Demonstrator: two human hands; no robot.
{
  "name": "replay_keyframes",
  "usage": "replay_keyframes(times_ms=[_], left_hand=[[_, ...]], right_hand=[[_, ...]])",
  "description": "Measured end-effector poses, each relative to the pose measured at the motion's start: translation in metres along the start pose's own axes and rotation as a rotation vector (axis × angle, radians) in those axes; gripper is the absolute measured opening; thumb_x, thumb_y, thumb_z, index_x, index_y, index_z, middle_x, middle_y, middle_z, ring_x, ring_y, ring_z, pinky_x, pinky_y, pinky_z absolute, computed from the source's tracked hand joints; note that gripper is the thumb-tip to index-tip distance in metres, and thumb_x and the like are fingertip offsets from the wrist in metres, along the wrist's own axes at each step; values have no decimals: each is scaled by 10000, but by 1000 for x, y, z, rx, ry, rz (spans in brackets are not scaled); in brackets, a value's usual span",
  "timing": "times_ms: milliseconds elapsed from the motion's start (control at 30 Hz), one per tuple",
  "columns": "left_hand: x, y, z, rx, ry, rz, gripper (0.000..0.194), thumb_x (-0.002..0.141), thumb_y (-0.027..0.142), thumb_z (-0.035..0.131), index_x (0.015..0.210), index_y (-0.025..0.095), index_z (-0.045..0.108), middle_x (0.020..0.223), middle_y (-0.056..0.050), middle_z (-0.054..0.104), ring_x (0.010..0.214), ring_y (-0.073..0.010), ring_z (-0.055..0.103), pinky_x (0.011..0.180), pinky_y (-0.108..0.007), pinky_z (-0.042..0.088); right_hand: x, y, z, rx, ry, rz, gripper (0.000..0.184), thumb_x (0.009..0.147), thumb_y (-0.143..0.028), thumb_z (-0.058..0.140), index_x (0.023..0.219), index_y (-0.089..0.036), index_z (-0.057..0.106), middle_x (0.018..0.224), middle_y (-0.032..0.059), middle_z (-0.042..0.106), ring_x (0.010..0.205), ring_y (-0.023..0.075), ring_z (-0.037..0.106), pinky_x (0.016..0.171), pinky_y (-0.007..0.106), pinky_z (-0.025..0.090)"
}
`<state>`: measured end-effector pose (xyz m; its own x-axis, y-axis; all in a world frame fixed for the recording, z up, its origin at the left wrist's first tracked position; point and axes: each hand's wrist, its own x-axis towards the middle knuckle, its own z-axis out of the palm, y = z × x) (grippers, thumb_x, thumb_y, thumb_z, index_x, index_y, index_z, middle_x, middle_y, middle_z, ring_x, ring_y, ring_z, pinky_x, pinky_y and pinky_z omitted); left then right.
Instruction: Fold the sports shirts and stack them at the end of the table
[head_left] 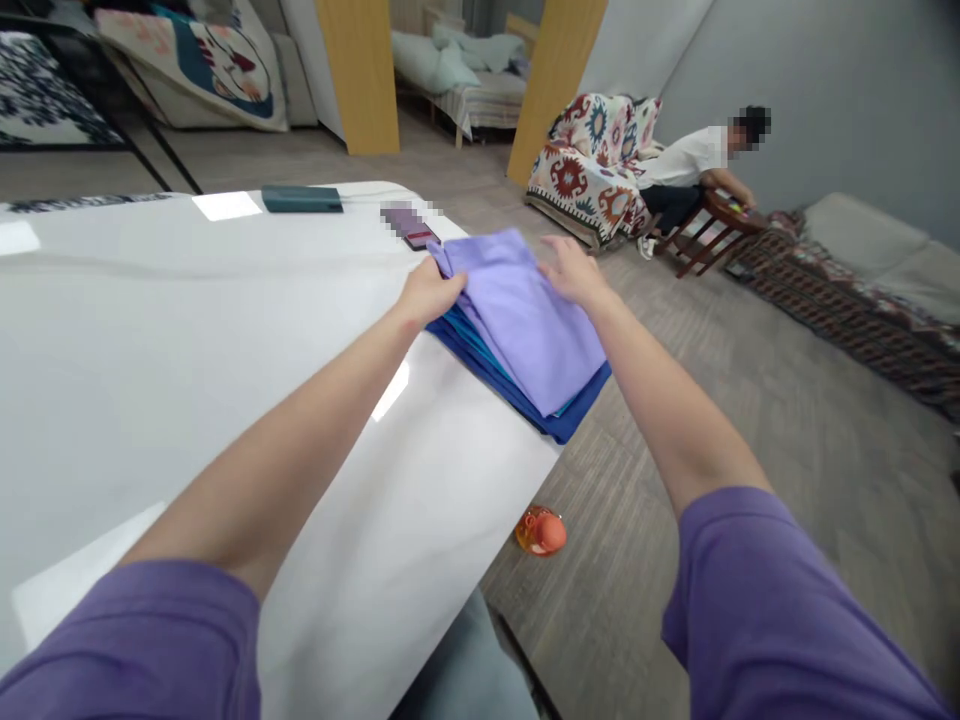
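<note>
A folded lavender garment (517,320) lies on top of a stack of folded blue and teal clothes (499,385) at the right edge of the white table. My left hand (433,290) grips the garment's left edge, thumb on top and the other fingers mostly hidden by the cloth. At the garment's far right side is my right hand (574,272), its thumb and index finger apart and reaching toward the fabric's edge. Whether the right fingertips press on the fabric is hard to see. The lower blue layers stick out past the lavender one toward me.
On the white table (187,400) are a phone (420,238) and a dark green case (301,199). Below the edge, a container with an orange lid (551,533) stands on the floor. A person (694,160) sits by a wooden stool (724,215) near patterned sofas.
</note>
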<state>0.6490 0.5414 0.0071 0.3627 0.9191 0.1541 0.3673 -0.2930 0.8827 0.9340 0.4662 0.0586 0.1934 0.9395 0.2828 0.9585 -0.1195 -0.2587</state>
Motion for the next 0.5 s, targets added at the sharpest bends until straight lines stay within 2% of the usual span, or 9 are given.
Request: replay_keyframes(times_ms=[67,133,200,300,400,500], left_hand=[[9,-38,10,172,65,26,546,848,382,909,1253,149,627,1345,-217,659,1385,-426,624,1218,-617,518],[6,-60,11,242,125,84,624,831,402,930,1289,158,584,1412,-229,599,1394,-418,604,1224,-603,511],[-4,-68,3,262,149,146,597,895,426,876,1324,170,549,1430,-210,571,1358,-379,624,1200,-563,534],[-35,-61,-23,329,91,216,533,962,421,794,1356,176,532,1421,-183,571,1301,-341,659,1149,-518,570],[-98,-42,-73,432,-83,268,518,987,440,754,1386,184,544,1421,-164,588,1227,-323,704,1073,-495,609],[-199,-21,-141,520,-188,227,505,1031,490,701,1423,210,551,1433,-147,618,1154,-301,738,994,-488,635]], right_hand=[[-4,-6,35,-47,-52,-23,656,1156,-593,445,1684,-214,529,1750,149,520,1624,372,486,1326,681,406],[-15,-15,57,-42,-89,-76,708,1168,-659,330,1735,-263,483,1784,105,485,1673,344,428,1378,674,321],[-27,-23,73,-41,-152,-122,778,1149,-752,282,1769,-308,439,1826,63,424,1713,335,363,1414,670,234],[-40,-30,89,-67,-225,-140,838,1118,-819,312,1796,-335,394,1879,32,302,1755,332,264,1434,652,164],[-49,-35,95,-87,-258,-133,836,1120,-804,348,1807,-329,373,1891,47,261,1766,325,231,1431,639,159],[-57,-39,92,-115,-255,-147,799,1149,-745,307,1803,-292,390,1878,114,293,1758,306,254,1410,601,199]])
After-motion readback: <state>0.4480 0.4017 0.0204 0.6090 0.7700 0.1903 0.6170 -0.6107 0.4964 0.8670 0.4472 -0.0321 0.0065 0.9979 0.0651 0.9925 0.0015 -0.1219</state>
